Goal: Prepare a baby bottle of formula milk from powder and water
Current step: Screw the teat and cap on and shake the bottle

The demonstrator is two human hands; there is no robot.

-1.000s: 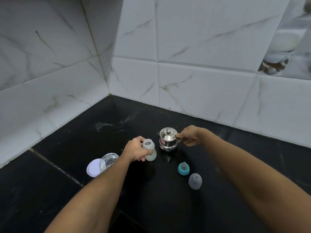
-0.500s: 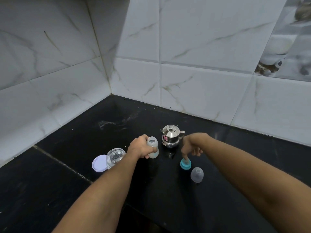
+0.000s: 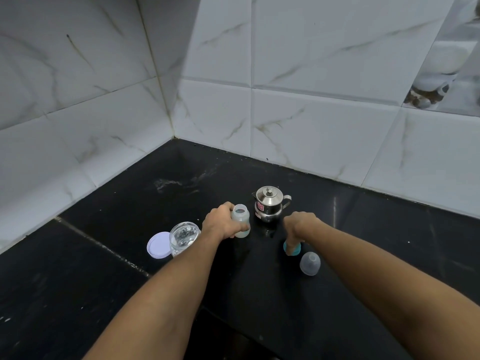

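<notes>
Head view, Jo: the baby bottle (image 3: 241, 220) stands upright at mid-frame on the black counter (image 3: 389, 242), mouth open to the ceiling, and the left hand (image 3: 220, 222) is wrapped round its body from the left.

And the right hand (image 3: 298, 227), Sam, is down just right of it, fingers curled over the teal collar (image 3: 292, 248), pinching it from above.

So the collar sits lower right of the bottle mouth. I'd say it has to go up and leftward, then drop straight down the bottle's vertical axis.

Agreed, and the right hand is the nearer one for that. The steel pot (image 3: 269, 203) stands close behind, so there's little room at the back.

What can't you see?

The teat, hidden under those fingers, and whether the collar has left the counter. The fill in the bottle is hazy too. The clear cap (image 3: 310, 263) waits lower right.
</notes>
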